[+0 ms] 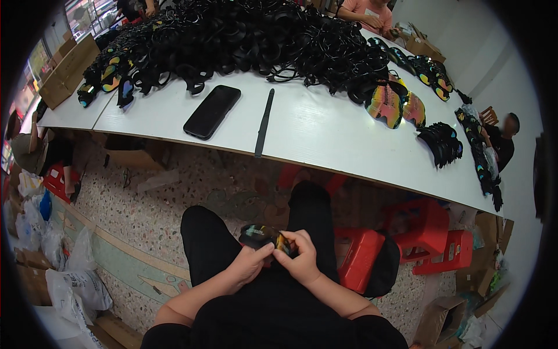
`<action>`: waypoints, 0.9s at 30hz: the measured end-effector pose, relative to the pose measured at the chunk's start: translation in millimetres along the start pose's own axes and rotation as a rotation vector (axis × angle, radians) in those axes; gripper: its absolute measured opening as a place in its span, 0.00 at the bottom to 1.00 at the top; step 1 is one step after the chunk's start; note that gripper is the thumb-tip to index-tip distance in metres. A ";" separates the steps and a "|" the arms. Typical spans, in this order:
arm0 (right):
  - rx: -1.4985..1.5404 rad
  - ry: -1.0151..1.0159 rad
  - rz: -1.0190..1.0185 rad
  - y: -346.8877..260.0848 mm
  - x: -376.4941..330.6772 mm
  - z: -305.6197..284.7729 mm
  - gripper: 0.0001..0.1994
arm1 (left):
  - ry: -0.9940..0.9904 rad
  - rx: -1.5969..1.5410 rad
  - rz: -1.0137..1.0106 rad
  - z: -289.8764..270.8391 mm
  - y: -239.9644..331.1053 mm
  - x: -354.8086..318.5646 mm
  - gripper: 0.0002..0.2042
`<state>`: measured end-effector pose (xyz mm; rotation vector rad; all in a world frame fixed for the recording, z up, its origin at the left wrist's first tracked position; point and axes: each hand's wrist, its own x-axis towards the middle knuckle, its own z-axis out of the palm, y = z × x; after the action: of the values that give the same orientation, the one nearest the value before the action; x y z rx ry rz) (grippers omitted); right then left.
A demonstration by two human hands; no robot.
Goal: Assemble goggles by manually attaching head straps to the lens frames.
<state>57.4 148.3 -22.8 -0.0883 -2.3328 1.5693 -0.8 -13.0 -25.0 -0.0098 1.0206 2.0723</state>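
The left grip (250,262) was clamped on a mirrored goggle piece (260,235) at its near side, and the right grip (301,257) was closed on the same piece at its right end, thumb and fingers pinching it. The goggle piece was smooth, glossy and curved, dark toward the left, with a yellow-orange sheen toward the right; it was held above the lap, its long axis running mostly side to side and dipping toward the right. Matte black trousers (203,235) covered the legs around it. Beyond the knees stood a smooth white counter (325,128), bearing a flat black phone (212,112) with rounded corners, a slim dark strip (265,123) and a tangled heap of curled black bands (232,38). Right of these lay shiny pink-and-gold lenses (384,106); red plastic stools (428,224) stood on the speckled floor (165,203)
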 end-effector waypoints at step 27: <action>-0.487 -0.831 -0.320 -39.8 119.5 -50.0 0.24 | 0.257 -0.002 -0.049 -25.9 10.6 20.5 0.10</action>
<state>-35.2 204.8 58.4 0.9406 -3.0793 0.9359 -29.9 -20.4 -42.3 -0.3064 1.1594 2.0634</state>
